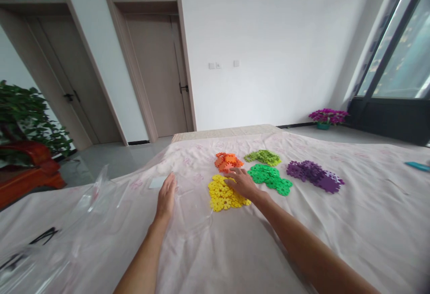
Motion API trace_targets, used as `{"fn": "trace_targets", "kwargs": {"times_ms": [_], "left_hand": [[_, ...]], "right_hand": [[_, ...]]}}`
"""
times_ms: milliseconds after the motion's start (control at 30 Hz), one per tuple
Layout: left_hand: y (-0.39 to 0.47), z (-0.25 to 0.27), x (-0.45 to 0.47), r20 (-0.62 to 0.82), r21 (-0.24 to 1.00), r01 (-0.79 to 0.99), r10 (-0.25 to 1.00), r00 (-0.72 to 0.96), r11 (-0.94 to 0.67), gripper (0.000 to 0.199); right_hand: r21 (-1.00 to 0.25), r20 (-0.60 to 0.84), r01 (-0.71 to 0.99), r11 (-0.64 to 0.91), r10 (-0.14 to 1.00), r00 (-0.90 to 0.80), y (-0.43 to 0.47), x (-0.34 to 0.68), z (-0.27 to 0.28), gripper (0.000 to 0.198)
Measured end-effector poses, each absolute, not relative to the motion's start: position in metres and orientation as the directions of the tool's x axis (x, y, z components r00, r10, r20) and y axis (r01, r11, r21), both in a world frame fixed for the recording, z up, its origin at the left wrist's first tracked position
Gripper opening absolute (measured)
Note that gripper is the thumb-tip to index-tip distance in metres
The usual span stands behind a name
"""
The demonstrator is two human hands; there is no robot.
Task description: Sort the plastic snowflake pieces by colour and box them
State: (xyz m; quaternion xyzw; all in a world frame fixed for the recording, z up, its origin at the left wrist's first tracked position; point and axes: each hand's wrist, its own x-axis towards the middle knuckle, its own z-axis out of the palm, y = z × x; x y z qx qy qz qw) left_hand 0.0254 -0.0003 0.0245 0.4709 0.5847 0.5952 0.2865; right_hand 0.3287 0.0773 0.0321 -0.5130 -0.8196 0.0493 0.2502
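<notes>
Several piles of flat, snowflake-shaped plastic pieces lie on the cloth. My right hand [242,183] reaches over the yellow pieces [222,194], fingers apart, with its fingertips at the lower edge of the orange pieces [225,161]. Just right of it are the green pieces [270,177], and behind those the light green pieces [264,156]. Purple pieces [314,174] form a pile farther right. My left hand [165,198] stands on edge with fingers stretched out, beside a clear plastic container or sheet [193,209] whose exact form I cannot make out.
Crumpled clear plastic bags [63,245] with black cords [44,236] lie at the left. A pale card [156,182] is beyond my left hand. At the far right is a blue object [417,166]. The bedsheet-like cloth [366,222] has wrinkles.
</notes>
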Motion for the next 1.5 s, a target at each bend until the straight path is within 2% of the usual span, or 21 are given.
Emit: {"fn": "trace_targets", "kwargs": {"times_ms": [67,133,267,333,433,533,633,700,767,833,933,1000,1067,1167,1333,1433,1500], "left_hand": [[0.001,0.021,0.029,0.157,0.987,0.074,0.928,-0.337,-0.14,0.067],[0.0,0.02,0.032,0.118,0.993,0.011,0.949,-0.294,-0.12,0.069],[-0.004,0.025,0.035,0.084,0.994,-0.049,0.963,-0.256,-0.099,0.062],[-0.006,0.029,0.036,0.08,0.994,-0.049,0.97,-0.228,-0.093,0.059],[-0.009,0.033,0.038,0.075,0.997,-0.017,0.98,-0.184,-0.079,0.057],[-0.011,0.035,0.04,0.071,0.997,0.022,0.986,-0.15,-0.068,0.056],[-0.012,0.034,0.041,0.088,0.996,0.037,0.987,-0.136,-0.084,0.054],[-0.011,0.032,0.041,0.099,0.995,0.028,0.986,-0.13,-0.096,0.053],[-0.01,0.03,0.04,0.102,0.995,0.019,0.986,-0.129,-0.101,0.053],[-0.009,0.027,0.039,0.096,0.995,0.011,0.987,-0.131,-0.096,0.053],[-0.006,0.024,0.038,0.094,0.995,-0.011,0.986,-0.135,-0.097,0.053],[-0.004,0.022,0.037,0.095,0.995,-0.032,0.986,-0.135,-0.1,0.053],[-0.003,0.02,0.037,0.094,0.994,-0.047,0.986,-0.134,-0.102,0.052],[-0.002,0.018,0.036,0.095,0.993,-0.057,0.986,-0.135,-0.104,0.051],[-0.001,0.017,0.035,0.101,0.993,-0.041,0.986,-0.134,-0.107,0.051],[-0.001,0.017,0.035,0.107,0.993,-0.035,0.986,-0.132,-0.112,0.051],[-0.001,0.017,0.035,0.105,0.994,-0.029,0.985,-0.134,-0.11,0.051]], "right_hand": [[-0.349,0.37,0.802,0.484,0.858,-0.356,0.079,0.33,0.029,0.028],[-0.389,0.404,0.773,0.501,0.847,-0.346,0.081,0.333,0.026,0.024],[-0.56,0.433,0.67,0.487,0.861,-0.265,0.082,0.336,0.025,0.018],[-0.7,0.366,0.572,0.427,0.903,-0.226,0.08,0.333,0.026,0.017],[-0.885,0.277,0.336,0.321,0.945,-0.173,0.073,0.32,0.032,0.022],[-0.96,0.239,0.101,0.262,0.951,-0.197,0.058,0.297,0.04,0.027],[-0.978,0.19,0.015,0.207,0.922,-0.338,0.041,0.273,0.047,0.027],[-0.969,0.2,0.059,0.241,0.901,-0.385,0.034,0.265,0.05,0.025],[-0.918,0.257,0.202,0.341,0.9,-0.352,0.032,0.266,0.053,0.019],[-0.786,0.338,0.432,0.442,0.893,-0.297,0.033,0.275,0.055,0.017],[-0.499,0.372,0.728,0.469,0.875,-0.308,0.035,0.293,0.057,0.022],[-0.378,0.341,0.808,0.451,0.88,-0.332,0.033,0.298,0.056,0.027],[-0.326,0.323,0.827,0.457,0.877,-0.357,0.031,0.298,0.054,0.028],[-0.315,0.319,0.823,0.473,0.869,-0.378,0.029,0.293,0.052,0.024],[-0.376,0.323,0.805,0.458,0.879,-0.35,0.031,0.291,0.054,0.021],[-0.469,0.326,0.768,0.435,0.894,-0.308,0.033,0.293,0.057,0.015],[-0.585,0.304,0.709,0.395,0.916,-0.26,0.034,0.291,0.058,0.012]]}}
